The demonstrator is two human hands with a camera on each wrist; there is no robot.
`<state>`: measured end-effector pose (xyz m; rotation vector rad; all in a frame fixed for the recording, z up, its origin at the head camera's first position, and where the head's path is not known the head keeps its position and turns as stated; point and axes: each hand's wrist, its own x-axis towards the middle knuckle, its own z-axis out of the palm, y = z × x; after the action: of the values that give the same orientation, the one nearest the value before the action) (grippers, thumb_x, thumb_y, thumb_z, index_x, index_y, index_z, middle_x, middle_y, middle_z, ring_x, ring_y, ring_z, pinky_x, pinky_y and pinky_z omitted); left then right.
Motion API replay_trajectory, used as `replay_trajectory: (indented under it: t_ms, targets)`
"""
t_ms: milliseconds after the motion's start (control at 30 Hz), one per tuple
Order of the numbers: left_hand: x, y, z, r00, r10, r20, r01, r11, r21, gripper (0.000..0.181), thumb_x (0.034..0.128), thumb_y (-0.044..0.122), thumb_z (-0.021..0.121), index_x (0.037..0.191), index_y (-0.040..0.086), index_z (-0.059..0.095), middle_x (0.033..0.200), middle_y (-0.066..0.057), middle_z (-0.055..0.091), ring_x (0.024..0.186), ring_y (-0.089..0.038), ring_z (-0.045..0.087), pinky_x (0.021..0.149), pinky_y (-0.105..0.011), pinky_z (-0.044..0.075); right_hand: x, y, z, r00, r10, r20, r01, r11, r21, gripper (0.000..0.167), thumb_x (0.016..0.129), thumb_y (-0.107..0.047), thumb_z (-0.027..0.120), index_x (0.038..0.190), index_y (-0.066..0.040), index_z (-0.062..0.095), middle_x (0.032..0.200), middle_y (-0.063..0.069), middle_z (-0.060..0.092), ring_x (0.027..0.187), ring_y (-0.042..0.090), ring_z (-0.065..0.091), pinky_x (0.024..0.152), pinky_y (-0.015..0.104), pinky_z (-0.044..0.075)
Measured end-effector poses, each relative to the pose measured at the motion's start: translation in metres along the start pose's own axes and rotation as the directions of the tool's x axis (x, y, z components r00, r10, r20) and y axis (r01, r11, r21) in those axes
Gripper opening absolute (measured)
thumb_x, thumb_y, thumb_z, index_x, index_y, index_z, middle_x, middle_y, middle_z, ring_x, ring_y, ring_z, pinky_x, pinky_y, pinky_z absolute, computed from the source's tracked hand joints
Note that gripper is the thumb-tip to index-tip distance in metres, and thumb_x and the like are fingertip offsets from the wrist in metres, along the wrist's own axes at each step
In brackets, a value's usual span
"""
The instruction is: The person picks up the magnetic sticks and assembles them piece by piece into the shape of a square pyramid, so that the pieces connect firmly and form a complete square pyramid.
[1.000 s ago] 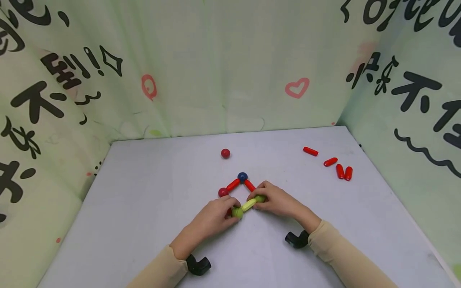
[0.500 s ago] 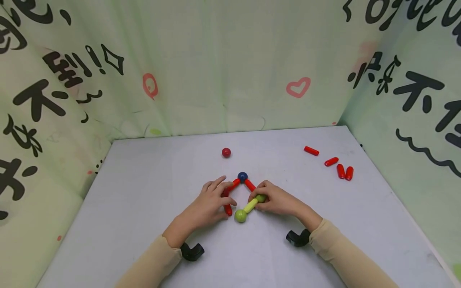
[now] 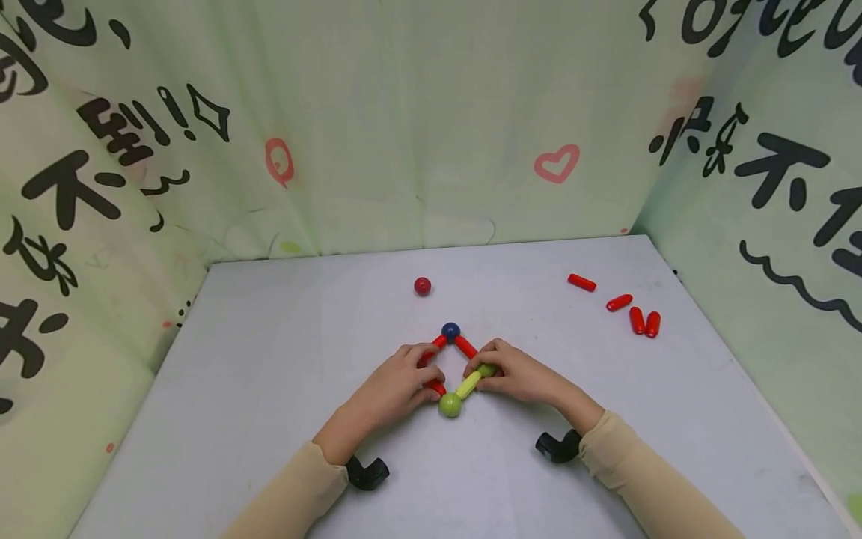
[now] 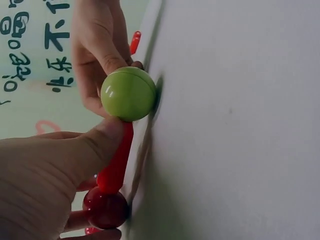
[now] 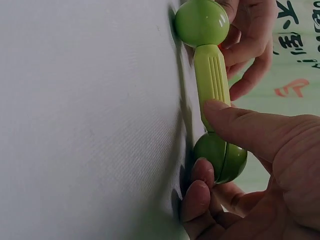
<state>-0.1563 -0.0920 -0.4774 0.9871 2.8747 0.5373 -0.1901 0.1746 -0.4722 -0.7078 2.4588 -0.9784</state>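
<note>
Magnetic balls and rods make a diamond on the table. At its far corner sits a blue ball (image 3: 450, 330) with a red rod (image 3: 465, 346) sloping down each side. My left hand (image 3: 393, 385) pinches the lower-left red rod (image 4: 115, 160), fingers around the red ball (image 4: 106, 207) at its end. The rod's other end meets the near green ball (image 4: 128, 94). From that ball a yellow-green rod (image 5: 212, 75) runs to a second green ball (image 5: 222, 157). My right hand (image 3: 512, 373) grips this second ball, thumb on the rod. Fingers partly hide both side corners.
A loose red ball (image 3: 422, 286) lies beyond the diamond. Several loose red rods (image 3: 618, 302) lie at the table's (image 3: 303, 322) far right. Printed curtains (image 3: 417, 135) stand behind and along both sides. Black wrist mounts (image 3: 367, 474) hang below the sleeves.
My left hand let go of the near green ball, shifted left onto the red rod, then swung it right until its end met that ball. My right hand has barely moved.
</note>
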Motion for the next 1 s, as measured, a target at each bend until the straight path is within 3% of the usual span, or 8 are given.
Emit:
replay_trajectory:
  t_ms: [100,267,367,500,600,733,1000]
  targets:
    - [-0.004,0.001,0.000,0.999,-0.032,0.017,0.032,0.999,0.005,0.034,0.0918,0.033,0.079,0.123,0.022,0.071,0.151,-0.011,0.050,0.128,-0.030,0.054,0.098,-0.040,0.056,-0.001,-0.002,0.002,1.000,-0.003,-0.022,0.003,1.000,0.001,0.028,0.096,-0.015,0.074,0.124,-0.020,0.073,0.123,0.011,0.055,0.098,0.017,0.055,0.083,0.029,0.050]
    - [-0.012,0.002,-0.004,0.994,-0.083,0.065,0.088,0.991,-0.096,0.053,0.0895,0.025,0.083,0.137,0.018,0.061,0.151,-0.010,0.047,0.110,-0.021,0.063,0.091,-0.033,0.059,-0.008,-0.015,0.007,0.993,0.103,-0.063,-0.105,0.994,-0.021,0.066,0.094,-0.027,0.077,0.153,-0.017,0.049,0.134,0.017,0.052,0.091,0.015,0.058,0.075,0.028,0.052]
    - [-0.014,-0.001,-0.007,0.988,-0.136,0.078,0.149,0.970,-0.190,0.070,0.0849,0.029,0.087,0.145,0.019,0.053,0.156,-0.009,0.041,0.102,-0.016,0.065,0.087,-0.031,0.060,-0.013,-0.022,0.006,0.987,0.150,-0.057,-0.153,0.987,-0.045,0.089,0.085,-0.039,0.085,0.158,-0.015,0.040,0.138,0.018,0.051,0.093,0.016,0.058,0.072,0.029,0.052]
    - [-0.013,-0.009,-0.007,0.977,-0.197,0.078,0.211,0.929,-0.305,0.094,0.0785,0.037,0.091,0.156,0.022,0.039,0.167,-0.011,0.027,0.115,-0.019,0.063,0.094,-0.039,0.059,-0.018,-0.024,0.005,0.990,0.142,-0.017,-0.143,0.988,-0.064,0.108,0.072,-0.041,0.095,0.159,-0.013,0.038,0.143,0.020,0.047,0.095,0.017,0.057,0.070,0.029,0.052]
    - [-0.009,-0.016,-0.004,0.981,-0.172,0.091,0.194,0.900,-0.389,0.101,0.0768,0.037,0.092,0.158,0.020,0.034,0.170,-0.012,0.023,0.123,-0.021,0.059,0.102,-0.044,0.055,-0.021,-0.022,0.006,0.992,0.124,0.005,-0.123,0.990,-0.069,0.114,0.069,-0.035,0.097,0.161,-0.013,0.034,0.149,0.020,0.042,0.097,0.018,0.056,0.070,0.028,0.052]
    - [-0.006,-0.021,0.001,0.984,-0.123,0.129,0.170,0.872,-0.459,0.101,0.0775,0.034,0.091,0.159,0.018,0.034,0.170,-0.010,0.023,0.123,-0.019,0.054,0.104,-0.039,0.053,-0.022,-0.020,0.010,0.994,0.113,-0.001,-0.113,0.991,-0.074,0.113,0.070,-0.033,0.097,0.162,-0.014,0.034,0.150,0.018,0.042,0.098,0.018,0.055,0.069,0.026,0.052]
    - [-0.010,-0.017,0.002,0.982,-0.104,0.159,0.169,0.859,-0.483,0.087,0.0826,0.020,0.087,0.156,0.015,0.041,0.168,-0.010,0.024,0.114,-0.016,0.059,0.094,-0.030,0.056,-0.023,-0.021,0.010,0.989,0.146,-0.033,-0.148,0.986,-0.079,0.108,0.074,-0.030,0.095,0.161,-0.011,0.034,0.146,0.020,0.046,0.097,0.017,0.057,0.071,0.027,0.053]
